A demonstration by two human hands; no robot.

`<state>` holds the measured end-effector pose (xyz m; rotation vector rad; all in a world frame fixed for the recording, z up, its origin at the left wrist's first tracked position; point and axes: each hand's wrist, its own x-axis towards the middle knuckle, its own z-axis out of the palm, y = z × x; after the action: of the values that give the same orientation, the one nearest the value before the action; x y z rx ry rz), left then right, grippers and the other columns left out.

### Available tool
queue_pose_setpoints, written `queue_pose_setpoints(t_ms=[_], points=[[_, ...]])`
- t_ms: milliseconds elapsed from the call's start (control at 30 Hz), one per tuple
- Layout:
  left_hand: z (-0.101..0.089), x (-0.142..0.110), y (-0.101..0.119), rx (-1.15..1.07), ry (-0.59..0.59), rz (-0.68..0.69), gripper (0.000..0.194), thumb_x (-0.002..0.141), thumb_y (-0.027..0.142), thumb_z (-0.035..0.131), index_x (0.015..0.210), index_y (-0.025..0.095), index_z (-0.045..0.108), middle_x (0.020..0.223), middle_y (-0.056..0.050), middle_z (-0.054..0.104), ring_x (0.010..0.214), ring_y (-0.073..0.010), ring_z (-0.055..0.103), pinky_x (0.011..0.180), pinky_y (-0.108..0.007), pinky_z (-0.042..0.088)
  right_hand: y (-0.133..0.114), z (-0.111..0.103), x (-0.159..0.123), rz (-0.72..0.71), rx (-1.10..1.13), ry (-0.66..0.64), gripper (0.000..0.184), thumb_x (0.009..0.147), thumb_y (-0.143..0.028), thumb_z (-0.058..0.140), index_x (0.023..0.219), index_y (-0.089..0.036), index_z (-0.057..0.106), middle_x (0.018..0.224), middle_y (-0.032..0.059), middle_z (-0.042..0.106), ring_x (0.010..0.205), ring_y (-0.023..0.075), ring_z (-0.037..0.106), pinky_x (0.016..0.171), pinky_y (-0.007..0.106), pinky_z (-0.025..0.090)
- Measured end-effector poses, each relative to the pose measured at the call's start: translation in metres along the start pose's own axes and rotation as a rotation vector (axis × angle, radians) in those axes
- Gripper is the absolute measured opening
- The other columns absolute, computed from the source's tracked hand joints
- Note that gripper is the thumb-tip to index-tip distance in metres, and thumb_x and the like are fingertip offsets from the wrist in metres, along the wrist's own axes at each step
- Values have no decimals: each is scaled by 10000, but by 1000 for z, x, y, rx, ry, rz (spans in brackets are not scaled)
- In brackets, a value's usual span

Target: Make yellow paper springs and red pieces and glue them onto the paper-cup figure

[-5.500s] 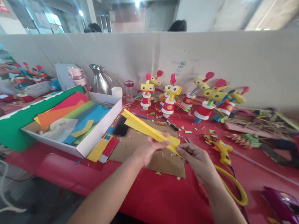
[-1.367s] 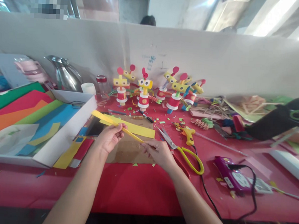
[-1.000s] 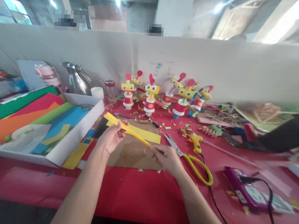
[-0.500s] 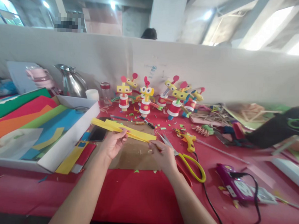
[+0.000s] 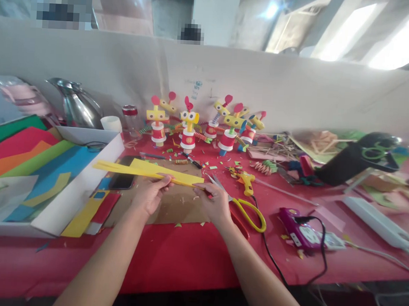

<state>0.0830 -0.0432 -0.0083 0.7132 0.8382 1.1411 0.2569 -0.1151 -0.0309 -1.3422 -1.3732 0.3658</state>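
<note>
A long folded strip of yellow paper (image 5: 135, 168) is held between both my hands, just above a brown cardboard sheet (image 5: 174, 205) on the red table (image 5: 185, 257). My left hand (image 5: 149, 195) pinches the strip near its middle, thumb on top. My right hand (image 5: 213, 203) pinches its right end. The strip's free end points left toward the white box (image 5: 82, 183).
Yellow-handled scissors (image 5: 242, 207) lie just right of my right hand, with a yellow glue gun (image 5: 246, 180) behind them. A black phone (image 5: 122, 180) lies by the box of coloured paper sheets. Paper-cup figures (image 5: 188, 129) line the back partition. A purple power strip (image 5: 300, 226) and cables sit at the right.
Both hands have slid along the yellow strip and lowered it from a tilt to nearly level. The camera view shifted a little to the right.
</note>
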Motion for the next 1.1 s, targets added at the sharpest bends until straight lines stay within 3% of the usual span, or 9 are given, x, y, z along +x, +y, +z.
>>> queue_pose_setpoints(t_ms=[467, 633, 733, 833, 967, 1100], points=[[-1, 3, -7, -75, 38, 137, 315, 419, 232, 918, 653, 121, 740, 645, -49, 724, 510, -68, 586, 491, -162, 453, 0, -2, 0, 68, 11, 17, 147, 804, -294, 647, 843, -246, 780, 821, 27, 772, 733, 194, 706, 613, 253, 533], [-5, 7, -10, -92, 98, 152, 290, 460, 203, 902, 691, 132, 743, 689, -47, 730, 575, -78, 602, 549, -177, 454, 5, -10, 3, -55, -102, 107, 133, 835, -280, 635, 820, -236, 759, 857, 45, 730, 792, 192, 675, 732, 302, 541], [-6, 8, -14, -90, 107, 178, 255, 489, 195, 888, 688, 148, 736, 708, -30, 723, 654, -96, 620, 629, -198, 462, -7, -11, 5, -190, -286, 181, 155, 833, -246, 627, 935, -214, 739, 1030, 94, 695, 968, 239, 638, 872, 384, 507], [-4, 5, -18, -62, 31, 190, 238, 501, 202, 880, 679, 156, 729, 737, -23, 712, 765, -138, 636, 749, -250, 473, -29, -3, 10, -324, -499, 20, 343, 815, -216, 650, 1158, -202, 662, 1156, 115, 682, 1134, 298, 567, 973, 460, 424], [2, -1, -22, -31, -147, 132, 228, 516, 239, 872, 670, 154, 726, 748, -29, 702, 807, -175, 630, 802, -299, 472, -45, 19, 19, -338, -603, -246, 287, 872, -172, 603, 1144, -237, 670, 899, 76, 754, 874, 245, 668, 853, 380, 453], [0, 2, -15, -43, -128, 75, 244, 490, 231, 882, 659, 154, 724, 695, -26, 693, 730, -150, 617, 731, -265, 464, -33, 26, 24, -350, -556, -224, 247, 889, -129, 587, 1071, -246, 706, 784, 40, 753, 734, 189, 671, 889, 336, 433]])
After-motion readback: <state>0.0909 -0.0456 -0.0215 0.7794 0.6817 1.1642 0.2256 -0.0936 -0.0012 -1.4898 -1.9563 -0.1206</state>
